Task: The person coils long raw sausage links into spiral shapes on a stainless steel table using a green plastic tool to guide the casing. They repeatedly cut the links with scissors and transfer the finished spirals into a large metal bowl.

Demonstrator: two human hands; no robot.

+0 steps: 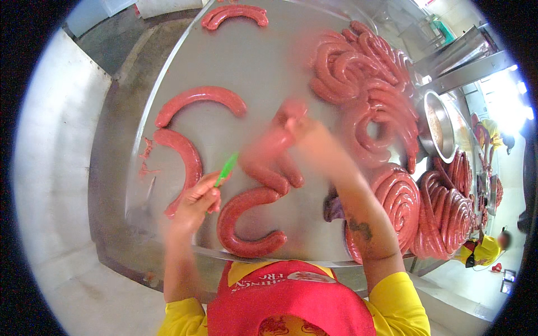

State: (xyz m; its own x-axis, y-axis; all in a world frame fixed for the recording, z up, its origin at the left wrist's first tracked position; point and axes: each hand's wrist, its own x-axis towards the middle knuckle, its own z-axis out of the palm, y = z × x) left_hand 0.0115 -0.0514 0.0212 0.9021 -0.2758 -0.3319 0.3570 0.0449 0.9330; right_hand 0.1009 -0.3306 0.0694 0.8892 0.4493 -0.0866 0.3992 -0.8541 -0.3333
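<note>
1. One wide metal tabletop (274,67) carries nearly everything, its edges bowed by the lens.
2. A big heap of sausages (347,67) lies toward its far right, with long links looped over one another and running down in curves toward the near side.
3. A red apron (291,299) over a yellow shirt (400,299) shows at the near edge.
4. Two coils of sausage sit at the near right, a flat spiral (398,201) beside the right forearm and a looser coil (448,215) farther right.
5. A round metal bowl (423,134) stands beyond them, near the heap.
6. Several loose sausages lie left of the heap: a C-shaped one (235,224) close to the near edge, a downward curve (189,157) beside the left hand, an arched one (202,101) above that, and a pair (235,17) at the far end.
7. The right hand (307,134), blurred, has its grip closed on a blurred sausage (272,143) over the middle of the tabletop.
8. The left hand (199,201) grips a thin green tool (227,168), pointing up and right.
9. Small meat scraps (147,151) lie by the left edge.
</note>
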